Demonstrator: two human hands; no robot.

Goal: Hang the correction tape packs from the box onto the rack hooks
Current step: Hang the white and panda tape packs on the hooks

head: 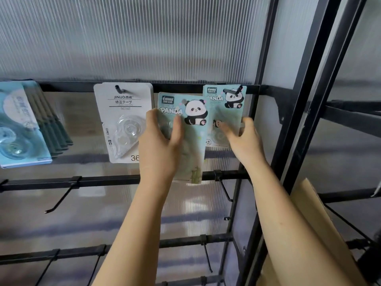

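My left hand (162, 139) grips a pale green panda correction tape pack (191, 129), thumb across its front, holding it in front of the rack between two hooks. My right hand (243, 137) holds the lower edge of a second panda pack (223, 108), which hangs on the top right hook (233, 90). A white correction tape pack stack (121, 120) hangs on the hook to the left. The cardboard box (313, 230) shows only as a flap at the lower right, under my right forearm.
Blue packs (18, 124) hang at the far left of the top black rail (175, 87). Lower rails carry bare hooks (61, 197), (225, 188), (207, 256). A black upright frame post (305, 112) stands to the right, ribbed translucent panel behind.
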